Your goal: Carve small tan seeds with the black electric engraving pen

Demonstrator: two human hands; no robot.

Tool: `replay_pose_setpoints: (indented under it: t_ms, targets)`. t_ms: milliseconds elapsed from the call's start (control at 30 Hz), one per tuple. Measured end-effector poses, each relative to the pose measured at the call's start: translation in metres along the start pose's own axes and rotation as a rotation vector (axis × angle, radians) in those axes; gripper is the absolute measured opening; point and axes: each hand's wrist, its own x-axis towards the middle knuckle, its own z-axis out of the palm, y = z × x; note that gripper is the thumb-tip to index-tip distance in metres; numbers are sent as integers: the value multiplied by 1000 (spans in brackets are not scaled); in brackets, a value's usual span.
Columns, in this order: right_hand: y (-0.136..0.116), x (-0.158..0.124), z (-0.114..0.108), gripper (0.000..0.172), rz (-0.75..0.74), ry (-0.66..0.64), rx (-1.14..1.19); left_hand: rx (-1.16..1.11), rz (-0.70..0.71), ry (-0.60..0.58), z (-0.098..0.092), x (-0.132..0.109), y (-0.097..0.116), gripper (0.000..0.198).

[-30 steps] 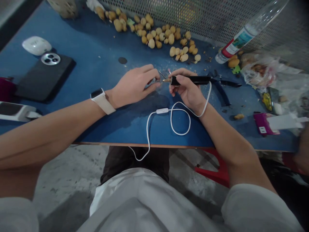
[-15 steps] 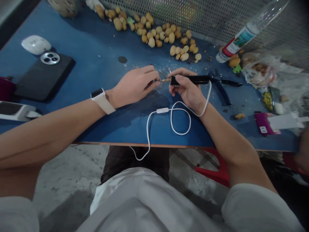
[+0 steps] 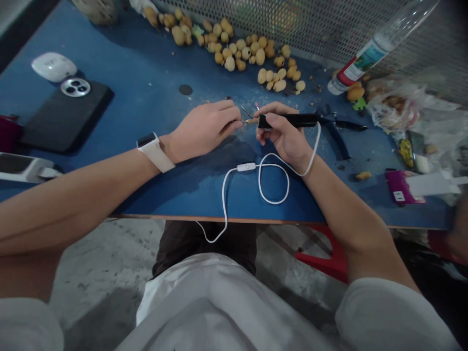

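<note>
Left hand (image 3: 203,129) narrow, thumb and fingertips pinched around a small object (image 3: 238,122), mostly hidden and too small to name, at the centre of the view. Right hand (image 3: 283,134) closed in a pencil grip on a black electric pen tool (image 3: 288,121), its tan tip (image 3: 249,121) at 9 o'clock from that grip, right by the left fingertips; contact unclear. Barely any change from half a second ago: same two grips, tip and object still together, nothing released.

At 6 o'clock from the hands, a white cable (image 3: 274,180) with an inline switch (image 3: 245,167), looped on the blue tabletop (image 3: 204,200) and dropping over its near edge. At 8 o'clock, a white-strapped smartwatch (image 3: 155,152) on the left wrist. At 3 o'clock, dark-handled pliers (image 3: 338,134). At 10 o'clock, a black phone (image 3: 68,114) and a white device (image 3: 53,67). At 12 o'clock, a scattered pile of tan stones (image 3: 241,56) against perforated metal mesh (image 3: 310,24). At 2 o'clock, a plastic bottle (image 3: 369,56) lying on its side, and beyond it a crumpled plastic bag (image 3: 393,109).
</note>
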Motion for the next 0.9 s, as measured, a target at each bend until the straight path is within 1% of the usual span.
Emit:
replay_pose_setpoints:
  t_ms: [133,300,400,500,633,767,900]
  targets:
    - [-1,0,1,58,-24,-15,9,-13,-12,56,7,0,-2,37]
    - [-4,0,5,56,-48,2,23,-28,-21,70,10,0,-4,35]
    - [-3,-1,4,56,-25,11,12,-35,-19,77,10,0,-5,33]
    - [-2,-1,2,59,9,25,-7,-39,-19,80,11,-1,-5,33]
    - [-2,0,2,64,-3,23,-18,-47,-28,70,8,-1,-5,32]
    - [-4,1,3,64,-34,8,8,-67,-42,43,5,-1,-3,30]
    - [-4,-1,1,65,1,-1,3,-59,-47,53,6,0,-2,28]
